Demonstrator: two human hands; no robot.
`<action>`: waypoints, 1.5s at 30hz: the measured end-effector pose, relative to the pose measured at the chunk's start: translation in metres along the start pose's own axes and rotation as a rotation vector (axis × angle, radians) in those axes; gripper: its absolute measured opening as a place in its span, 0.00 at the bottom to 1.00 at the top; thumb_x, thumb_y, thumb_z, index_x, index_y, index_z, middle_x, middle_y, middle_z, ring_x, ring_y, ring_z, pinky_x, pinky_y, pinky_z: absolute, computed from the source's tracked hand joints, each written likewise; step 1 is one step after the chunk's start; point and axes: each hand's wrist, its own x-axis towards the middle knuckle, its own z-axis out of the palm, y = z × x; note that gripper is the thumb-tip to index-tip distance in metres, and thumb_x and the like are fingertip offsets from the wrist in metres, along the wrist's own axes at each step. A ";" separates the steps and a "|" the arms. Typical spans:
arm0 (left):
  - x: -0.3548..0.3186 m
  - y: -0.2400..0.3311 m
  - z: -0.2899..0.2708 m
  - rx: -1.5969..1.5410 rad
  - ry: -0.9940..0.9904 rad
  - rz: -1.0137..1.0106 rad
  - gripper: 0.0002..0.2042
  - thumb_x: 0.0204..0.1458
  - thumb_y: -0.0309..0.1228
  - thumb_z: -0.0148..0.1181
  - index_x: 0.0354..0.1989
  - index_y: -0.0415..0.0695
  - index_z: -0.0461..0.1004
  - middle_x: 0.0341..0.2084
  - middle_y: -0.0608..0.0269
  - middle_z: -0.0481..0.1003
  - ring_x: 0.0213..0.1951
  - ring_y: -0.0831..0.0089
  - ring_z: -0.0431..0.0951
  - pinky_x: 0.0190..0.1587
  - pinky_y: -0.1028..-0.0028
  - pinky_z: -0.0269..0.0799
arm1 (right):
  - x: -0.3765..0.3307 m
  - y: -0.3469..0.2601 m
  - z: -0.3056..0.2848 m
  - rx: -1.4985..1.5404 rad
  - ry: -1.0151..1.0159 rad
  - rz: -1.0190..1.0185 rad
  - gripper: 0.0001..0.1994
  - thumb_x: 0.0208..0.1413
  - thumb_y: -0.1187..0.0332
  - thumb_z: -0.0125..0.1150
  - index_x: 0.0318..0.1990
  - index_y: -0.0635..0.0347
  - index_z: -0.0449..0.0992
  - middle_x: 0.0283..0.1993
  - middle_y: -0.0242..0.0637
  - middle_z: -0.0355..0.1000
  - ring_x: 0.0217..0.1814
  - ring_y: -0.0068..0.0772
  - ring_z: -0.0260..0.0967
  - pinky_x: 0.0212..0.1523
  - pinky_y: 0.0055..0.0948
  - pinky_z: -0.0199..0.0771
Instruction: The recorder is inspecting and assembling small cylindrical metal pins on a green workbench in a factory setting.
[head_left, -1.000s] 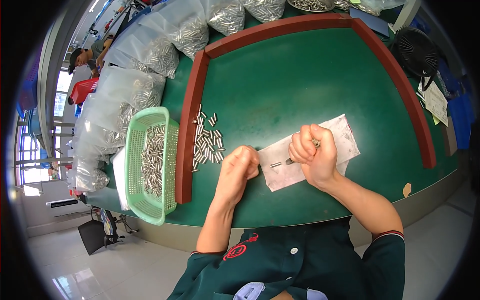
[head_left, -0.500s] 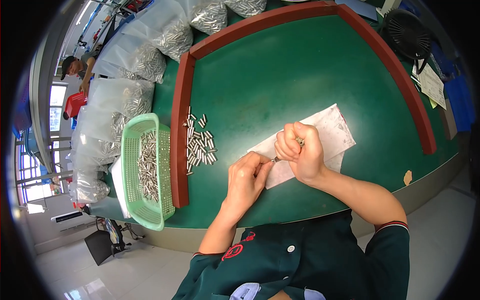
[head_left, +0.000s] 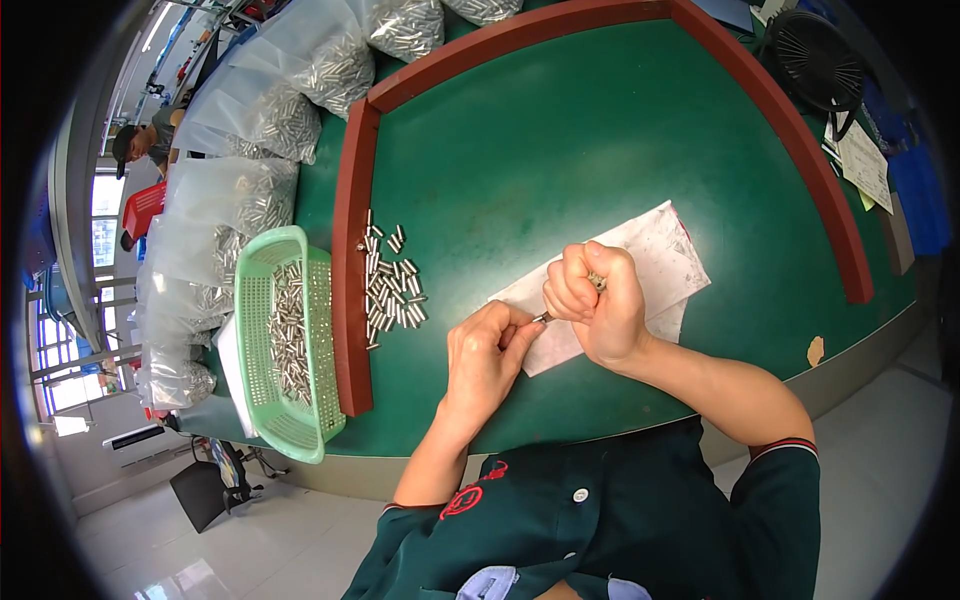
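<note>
My left hand [head_left: 484, 352] is closed in a pinch at its thumb and fingertips, on what looks like a small metal cylinder, mostly hidden. A fist is what my right hand [head_left: 604, 305] makes, wrapped round a hand tool whose patterned handle end [head_left: 598, 283] shows at the top of the grip. The tool's dark metal tip [head_left: 544, 318] meets the left fingertips; its exact kind is hidden. Under both hands lies a smudged white cloth or paper sheet [head_left: 655, 250]. Left of them, loose silvery metal cylinders [head_left: 392, 290] are scattered on the green tabletop [head_left: 520, 150].
A brown-red raised border [head_left: 355, 260] frames the work area. Beyond it on the left stand a light green basket [head_left: 322, 350] of metal cylinders and several clear bags [head_left: 265, 195] of them. A black fan [head_left: 812, 62] and papers [head_left: 862, 165] sit far right. Another person [head_left: 150, 140] is at far left.
Both hands keep their grips, with the tool tip still at the left fingertips. The view has shifted slightly; the left hand appears a little further left.
</note>
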 end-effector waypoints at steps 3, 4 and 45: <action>0.000 0.000 0.000 -0.028 0.016 -0.017 0.07 0.37 0.22 0.62 0.19 0.37 0.69 0.11 0.60 0.64 0.13 0.70 0.63 0.17 0.73 0.58 | -0.001 0.000 0.001 -0.025 -0.005 -0.015 0.20 0.54 0.60 0.33 0.11 0.54 0.50 0.09 0.26 0.45 0.12 0.17 0.36 0.15 0.21 0.39; 0.000 0.000 0.000 -0.036 0.019 -0.025 0.07 0.37 0.21 0.62 0.19 0.37 0.69 0.11 0.60 0.65 0.13 0.71 0.63 0.17 0.73 0.58 | -0.001 0.001 0.002 -0.043 -0.009 -0.024 0.20 0.54 0.60 0.34 0.11 0.54 0.50 0.09 0.26 0.45 0.12 0.17 0.36 0.15 0.21 0.39; 0.007 -0.016 -0.030 -1.508 -0.155 -0.527 0.12 0.54 0.32 0.46 0.40 0.36 0.66 0.25 0.59 0.71 0.19 0.83 0.59 0.21 0.84 0.56 | 0.003 -0.001 0.005 0.006 0.023 0.023 0.20 0.55 0.62 0.35 0.11 0.55 0.50 0.08 0.27 0.45 0.11 0.18 0.36 0.14 0.21 0.38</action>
